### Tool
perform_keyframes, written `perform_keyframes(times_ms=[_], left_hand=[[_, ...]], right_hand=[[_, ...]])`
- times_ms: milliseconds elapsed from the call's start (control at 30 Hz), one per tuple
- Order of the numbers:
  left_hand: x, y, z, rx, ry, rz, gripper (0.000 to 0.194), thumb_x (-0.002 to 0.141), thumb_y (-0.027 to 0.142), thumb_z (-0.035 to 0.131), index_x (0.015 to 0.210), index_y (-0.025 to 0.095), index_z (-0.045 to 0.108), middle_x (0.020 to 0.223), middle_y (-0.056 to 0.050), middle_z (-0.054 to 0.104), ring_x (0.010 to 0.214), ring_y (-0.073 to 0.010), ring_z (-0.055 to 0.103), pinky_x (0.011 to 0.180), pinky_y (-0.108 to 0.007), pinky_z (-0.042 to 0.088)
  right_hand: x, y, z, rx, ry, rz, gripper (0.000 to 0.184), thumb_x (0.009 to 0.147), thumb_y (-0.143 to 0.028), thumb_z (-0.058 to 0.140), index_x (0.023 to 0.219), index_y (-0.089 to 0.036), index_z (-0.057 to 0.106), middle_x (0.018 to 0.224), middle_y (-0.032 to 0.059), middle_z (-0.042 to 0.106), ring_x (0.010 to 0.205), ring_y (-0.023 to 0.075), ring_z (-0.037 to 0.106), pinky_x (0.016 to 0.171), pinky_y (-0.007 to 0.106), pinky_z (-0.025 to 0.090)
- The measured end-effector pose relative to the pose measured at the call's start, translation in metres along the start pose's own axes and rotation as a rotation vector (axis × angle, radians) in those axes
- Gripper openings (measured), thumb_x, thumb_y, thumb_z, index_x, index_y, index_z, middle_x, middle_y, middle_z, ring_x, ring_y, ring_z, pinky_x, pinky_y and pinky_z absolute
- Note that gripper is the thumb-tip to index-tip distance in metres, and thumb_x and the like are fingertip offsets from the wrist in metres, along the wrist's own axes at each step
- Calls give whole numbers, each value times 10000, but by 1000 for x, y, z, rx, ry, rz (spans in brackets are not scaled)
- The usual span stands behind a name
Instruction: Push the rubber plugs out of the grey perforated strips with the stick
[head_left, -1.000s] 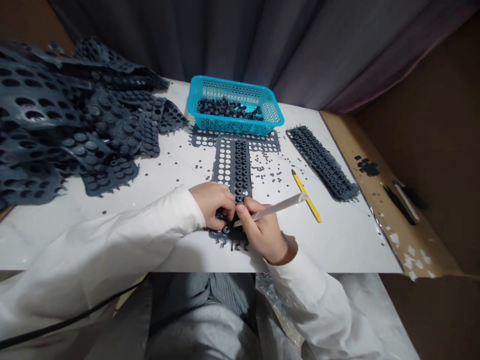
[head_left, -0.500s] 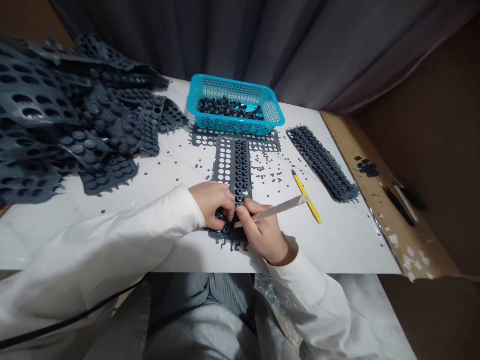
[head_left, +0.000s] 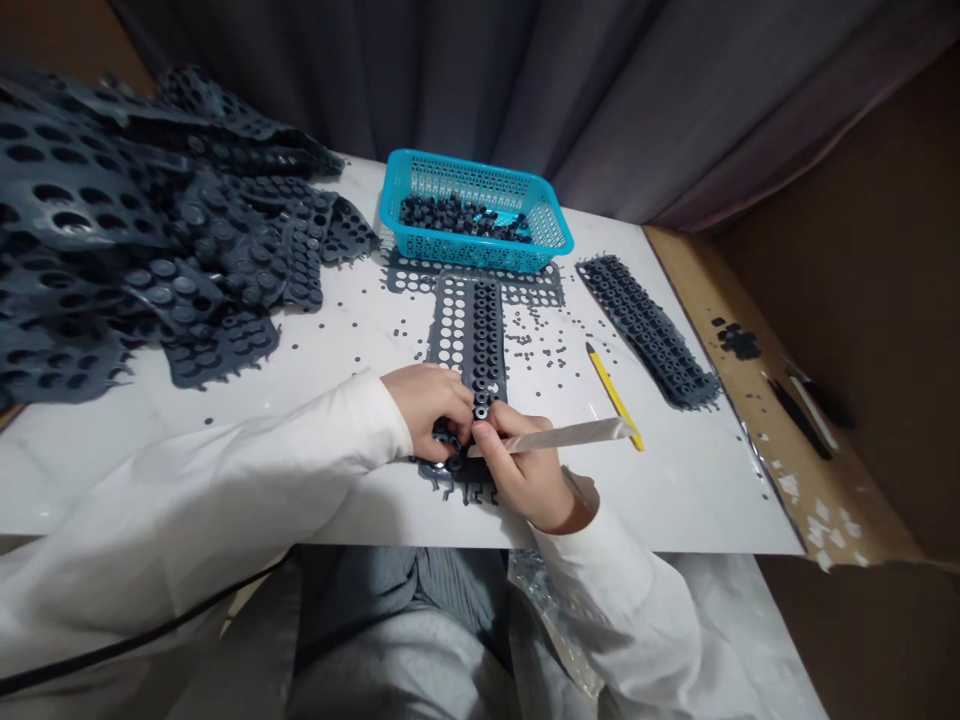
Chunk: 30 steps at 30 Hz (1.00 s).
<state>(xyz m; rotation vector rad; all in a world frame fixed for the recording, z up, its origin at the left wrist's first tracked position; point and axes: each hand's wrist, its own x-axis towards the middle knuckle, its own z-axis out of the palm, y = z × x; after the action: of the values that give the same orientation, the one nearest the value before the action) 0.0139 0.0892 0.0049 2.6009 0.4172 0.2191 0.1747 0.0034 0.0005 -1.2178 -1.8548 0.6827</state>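
Head view: the left hand (head_left: pixel 427 410) and right hand (head_left: pixel 525 470) meet over the lower end of a grey rubber sheet (head_left: pixel 454 340), which lies flat on the white table (head_left: pixel 675 500), a double column of black rings running up from between the hands. The right thumb and fingers close narrowly on a pale flat stick (head_left: pixel 562 436), which has swung lower since a moment ago. It now lies nearly level, its far end reaching a yellow pencil (head_left: pixel 613 395) to the right of the sheet. The left fingers (head_left: pixel 442 425) bunch tightly at the sheet's lower end; the right hand partly hides them, so I cannot tell whether they pinch a ring or only press the rubber. Beyond the sheet sits a blue basket (head_left: pixel 469 170) of loose rings (head_left: pixel 457 215); left of the sheet lies a heap of punched sheets (head_left: pixel 90 220), and to its right a dark strip (head_left: pixel 649 330). Small black bits (head_left: pixel 551 345) are strewn around the sheet.
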Motion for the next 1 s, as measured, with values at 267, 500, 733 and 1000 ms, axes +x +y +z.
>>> perform_keyframes(times_ms=[267, 500, 733, 1000], left_hand=[[0, 2, 2, 116, 12, 87, 36, 653, 194, 646, 676, 216, 661, 697, 8, 636, 725, -166, 512, 653, -306, 319], [0, 2, 3, 206, 5, 138, 25, 707, 212, 630, 695, 192, 640, 747, -20, 643, 751, -172, 533, 707, -316, 341], [-3, -1, 4, 130, 27, 142, 42, 744, 211, 605, 726, 179, 624, 756, -36, 650, 759, -179, 545, 718, -314, 360], [-12, -9, 4, -368, 207, -72, 104, 789, 229, 582, 773, 147, 644, 745, -32, 669, 711, -123, 596, 695, -234, 431]], right_hand=[[1, -1, 1, -11, 9, 29, 311, 882, -237, 459, 606, -190, 322, 518, -65, 303, 460, 59, 294, 468, 207, 249], [3, -4, 1, -101, 4, 7, 321, 892, -234, 424, 601, -193, 295, 510, -64, 271, 448, 59, 293, 459, 216, 222], [4, -4, 2, -143, -5, 11, 318, 897, -248, 403, 598, -191, 313, 513, -55, 291, 456, 65, 319, 471, 219, 232], [4, -5, 1, -126, -6, 18, 336, 898, -249, 394, 593, -200, 262, 499, -62, 264, 432, 63, 289, 458, 224, 211]])
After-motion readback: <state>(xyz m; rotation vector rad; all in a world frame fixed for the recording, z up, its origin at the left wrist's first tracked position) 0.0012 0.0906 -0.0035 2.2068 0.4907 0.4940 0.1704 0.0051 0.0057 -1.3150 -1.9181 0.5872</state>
